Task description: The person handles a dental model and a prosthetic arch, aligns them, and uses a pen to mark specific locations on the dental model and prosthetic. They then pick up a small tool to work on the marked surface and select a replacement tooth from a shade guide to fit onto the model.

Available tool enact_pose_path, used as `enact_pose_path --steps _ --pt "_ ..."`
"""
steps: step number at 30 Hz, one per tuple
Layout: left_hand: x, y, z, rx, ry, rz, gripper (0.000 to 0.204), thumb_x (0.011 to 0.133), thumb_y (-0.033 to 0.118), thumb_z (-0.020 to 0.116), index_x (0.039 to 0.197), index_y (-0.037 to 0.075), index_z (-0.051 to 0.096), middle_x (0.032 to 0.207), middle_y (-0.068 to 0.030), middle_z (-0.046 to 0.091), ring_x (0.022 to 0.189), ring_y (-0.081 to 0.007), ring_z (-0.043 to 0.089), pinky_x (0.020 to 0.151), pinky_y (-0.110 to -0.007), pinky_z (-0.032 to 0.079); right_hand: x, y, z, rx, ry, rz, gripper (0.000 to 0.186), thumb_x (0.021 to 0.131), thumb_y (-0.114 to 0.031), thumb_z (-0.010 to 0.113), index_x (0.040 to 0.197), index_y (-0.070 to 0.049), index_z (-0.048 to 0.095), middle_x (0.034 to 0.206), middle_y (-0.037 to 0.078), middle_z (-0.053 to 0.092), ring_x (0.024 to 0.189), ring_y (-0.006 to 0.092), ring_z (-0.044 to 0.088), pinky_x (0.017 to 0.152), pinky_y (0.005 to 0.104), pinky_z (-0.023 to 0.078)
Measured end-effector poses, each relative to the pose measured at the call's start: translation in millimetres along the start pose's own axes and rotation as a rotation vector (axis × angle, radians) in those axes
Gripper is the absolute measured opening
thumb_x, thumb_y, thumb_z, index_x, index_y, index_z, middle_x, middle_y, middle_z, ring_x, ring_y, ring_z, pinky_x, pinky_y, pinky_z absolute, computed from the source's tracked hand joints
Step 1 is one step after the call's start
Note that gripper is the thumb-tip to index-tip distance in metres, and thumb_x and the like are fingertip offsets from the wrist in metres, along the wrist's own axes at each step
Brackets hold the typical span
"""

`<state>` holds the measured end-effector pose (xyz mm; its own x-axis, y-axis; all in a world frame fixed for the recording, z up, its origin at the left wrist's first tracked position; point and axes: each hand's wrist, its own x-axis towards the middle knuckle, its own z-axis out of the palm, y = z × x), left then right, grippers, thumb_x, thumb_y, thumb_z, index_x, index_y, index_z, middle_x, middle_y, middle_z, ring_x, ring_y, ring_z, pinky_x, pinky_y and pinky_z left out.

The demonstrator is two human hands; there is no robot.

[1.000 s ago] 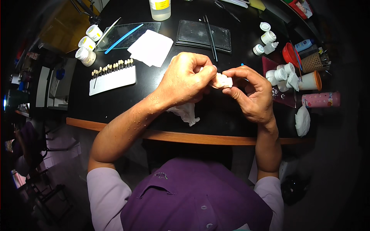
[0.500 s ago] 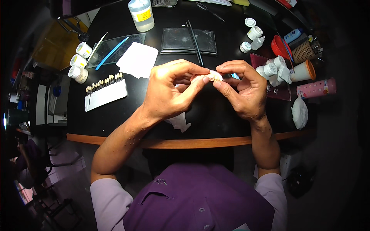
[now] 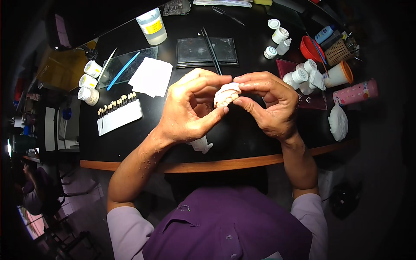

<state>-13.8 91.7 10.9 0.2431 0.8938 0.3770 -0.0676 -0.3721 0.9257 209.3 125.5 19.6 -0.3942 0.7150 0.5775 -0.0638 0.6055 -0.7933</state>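
Above the middle of the black table I hold a pale pink and cream dental model (image 3: 226, 96), with a row of teeth along its lower side. My left hand (image 3: 184, 108) curves around its left end, thumb tip beneath and index finger above. From the right, my right hand (image 3: 273, 102) pinches it between the thumb and the fingertips. The model's far side and parts of my left fingers are hidden. Below my left hand, a crumpled white tissue (image 3: 200, 145) lies on the table.
Left stand a tooth shade guide (image 3: 121, 117), white jars (image 3: 88, 96), paper sheets (image 3: 149, 78) and a blue-handled tool (image 3: 123, 70). Ahead are a dark flat case (image 3: 193, 52) with brushes on it and a clear bottle (image 3: 151, 28). A red bowl (image 3: 308, 47) and pink tumbler (image 3: 355, 92) are right.
The dental model has been turned in my fingers, so its row of teeth now shows. Both hands still hold it, and the whole view has shifted slightly.
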Motion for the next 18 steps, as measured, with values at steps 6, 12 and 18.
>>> enact_pose_path --steps 6,12,18 --pt "-0.9 3.4 5.8 0.003 0.005 -0.019 0.049 0.084 -0.006 0.081 0.13 -0.005 0.065 0.121 -0.0116 0.065 0.106 -0.0209 0.075 0.091 -0.03 0.065 -1.4 1.4 -8.7 -0.107 0.009 0.008 0.02 0.084 0.002 0.086 0.1 0.0 0.075 0.108 0.014 0.075 0.097 0.0185 0.076 0.08 0.0279 0.063" --pt "-0.1 7.7 9.4 -0.106 0.037 -0.184 0.047 0.083 -0.003 0.087 0.123 -0.004 0.062 0.117 -0.0134 0.07 0.105 -0.0225 0.076 0.09 -0.032 0.067 -2.5 -3.2 -4.0 -0.097 -0.02 0.125 0.011 0.089 0.0 0.083 0.097 0.001 0.076 0.094 0.01 0.078 0.085 0.0155 0.077 0.076 0.0266 0.061" --pt "0.2 6.2 10.6 -0.019 0.065 -0.107 0.048 0.083 -0.004 0.087 0.121 -0.005 0.057 0.11 -0.0194 0.073 0.098 -0.0215 0.077 0.082 -0.031 0.067 -3.0 -2.1 -3.4 -0.058 -0.035 0.159 0.008 0.092 -0.002 0.079 0.099 0.001 0.076 0.096 0.01 0.079 0.087 0.0157 0.078 0.079 0.0269 0.061"
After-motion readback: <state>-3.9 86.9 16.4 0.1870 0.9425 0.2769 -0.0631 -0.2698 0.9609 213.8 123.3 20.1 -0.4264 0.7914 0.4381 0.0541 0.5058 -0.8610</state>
